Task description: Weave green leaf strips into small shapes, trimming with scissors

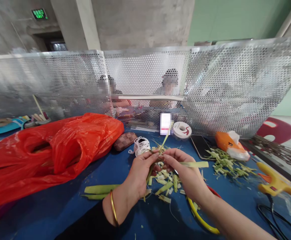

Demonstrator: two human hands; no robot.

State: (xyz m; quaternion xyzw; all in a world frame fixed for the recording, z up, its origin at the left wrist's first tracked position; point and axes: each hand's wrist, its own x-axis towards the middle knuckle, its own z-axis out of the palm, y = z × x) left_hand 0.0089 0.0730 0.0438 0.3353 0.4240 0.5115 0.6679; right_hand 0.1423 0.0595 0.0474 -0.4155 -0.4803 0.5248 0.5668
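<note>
My left hand (141, 170) and my right hand (182, 168) meet over the blue table (60, 210), both pinched on green leaf strips (160, 156). One strip (165, 136) sticks up and away from the fingers; another (195, 164) juts out to the right past my right hand. Cut leaf scraps (165, 185) lie on the table right under both hands. A gold bangle (113, 208) circles my left wrist.
A big red plastic bag (48, 150) fills the left side. Nearby lie whole leaf pieces (100, 190), a thread bundle (142, 145), a tape roll (182, 130), a phone (201, 146), more scraps (226, 165), a yellow glue gun (276, 183) and yellow-handled scissors (200, 218). Two people sit behind a perforated metal screen (235, 86).
</note>
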